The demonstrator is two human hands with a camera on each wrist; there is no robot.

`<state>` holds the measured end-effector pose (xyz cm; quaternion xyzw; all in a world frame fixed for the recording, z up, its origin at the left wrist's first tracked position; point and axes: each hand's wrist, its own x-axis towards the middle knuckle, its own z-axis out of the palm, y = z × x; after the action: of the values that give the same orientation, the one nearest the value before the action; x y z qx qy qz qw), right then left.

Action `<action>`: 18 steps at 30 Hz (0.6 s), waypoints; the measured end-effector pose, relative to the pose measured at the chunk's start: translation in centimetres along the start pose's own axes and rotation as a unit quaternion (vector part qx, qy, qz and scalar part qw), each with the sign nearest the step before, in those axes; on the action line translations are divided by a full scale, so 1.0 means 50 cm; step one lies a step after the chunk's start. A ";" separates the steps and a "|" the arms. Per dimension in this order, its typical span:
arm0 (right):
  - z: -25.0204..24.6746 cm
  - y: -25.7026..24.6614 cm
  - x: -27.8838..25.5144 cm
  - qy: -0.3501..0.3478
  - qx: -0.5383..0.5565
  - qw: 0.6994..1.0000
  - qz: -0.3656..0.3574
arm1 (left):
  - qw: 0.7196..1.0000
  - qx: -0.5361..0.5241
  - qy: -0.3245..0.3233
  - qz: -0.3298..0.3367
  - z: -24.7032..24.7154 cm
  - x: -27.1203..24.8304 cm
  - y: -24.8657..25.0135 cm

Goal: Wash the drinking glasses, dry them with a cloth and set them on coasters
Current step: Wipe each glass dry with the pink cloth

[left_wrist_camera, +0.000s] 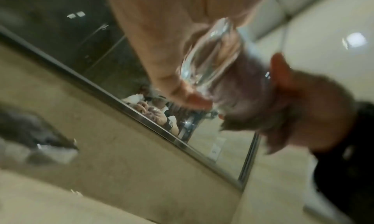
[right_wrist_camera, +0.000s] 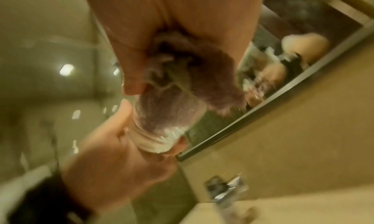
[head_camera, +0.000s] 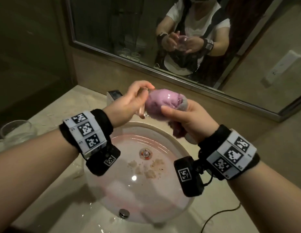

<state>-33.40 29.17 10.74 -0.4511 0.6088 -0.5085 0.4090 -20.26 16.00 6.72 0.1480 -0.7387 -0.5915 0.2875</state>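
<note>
A clear drinking glass [head_camera: 160,99] lies on its side above the sink. My left hand [head_camera: 143,100] grips its thick base [left_wrist_camera: 204,59] between thumb and fingers. A purple cloth [head_camera: 178,132] is stuffed into the glass and fills it, so the wall looks pink. My right hand [head_camera: 176,113] holds the cloth at the glass's mouth, thumb on the glass wall; a grey end of cloth [head_camera: 183,105] sticks out past the fingers. In the right wrist view the cloth [right_wrist_camera: 202,70] bunches under my palm and runs into the wet glass [right_wrist_camera: 161,123].
Below my hands the round white basin [head_camera: 165,132] holds shallow water and bits of debris [head_camera: 146,167] near the drain. The tap [head_camera: 114,96] stands behind it. Another glass [head_camera: 16,132] sits on the counter at left. A mirror [head_camera: 112,22] covers the wall; a cable [head_camera: 218,214] lies front right.
</note>
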 end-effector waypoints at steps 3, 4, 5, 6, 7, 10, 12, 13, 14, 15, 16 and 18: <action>-0.004 0.003 0.006 0.002 -0.245 0.964 -0.105 | 0.957 -0.161 -0.055 -0.237 0.005 0.013 0.007; -0.003 0.007 0.010 -0.004 -0.297 0.947 -0.123 | 0.950 -0.161 -0.065 -0.260 0.011 0.018 0.008; -0.001 0.012 0.013 -0.001 -0.316 0.940 -0.129 | 0.954 -0.150 -0.041 -0.257 0.017 0.024 0.007; -0.001 0.023 0.014 0.002 -0.304 0.944 -0.129 | 0.963 -0.134 0.007 -0.235 0.022 0.028 0.004; 0.003 0.024 0.013 -0.003 -0.251 0.961 -0.114 | 0.974 -0.102 0.054 -0.193 0.026 0.028 0.003; 0.002 0.028 0.012 0.007 0.045 0.999 0.007 | 0.992 0.102 0.063 0.029 0.018 0.022 -0.014; -0.006 0.029 0.011 0.026 0.105 0.993 0.053 | 0.969 0.207 0.010 0.133 0.004 0.008 -0.019; -0.010 0.029 0.011 0.035 0.096 0.993 0.056 | 0.962 0.229 -0.010 0.145 -0.003 0.008 -0.023; -0.014 0.026 0.010 0.037 0.075 0.995 0.047 | 0.962 0.237 -0.022 0.134 -0.002 0.010 -0.023; -0.019 0.025 0.011 0.039 0.041 0.998 0.024 | 0.969 0.220 -0.024 0.112 -0.001 0.013 -0.022; -0.024 0.021 0.013 0.037 -0.008 0.999 -0.013 | 0.986 0.156 -0.013 0.064 0.002 0.018 -0.020; -0.030 0.016 0.014 0.032 -0.167 0.981 -0.091 | 0.991 -0.090 -0.007 -0.102 0.009 0.027 -0.006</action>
<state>-35.12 28.93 10.12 -0.5504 0.6542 -0.4487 0.2602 -21.66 15.53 6.71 0.1925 -0.6651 -0.6829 0.2327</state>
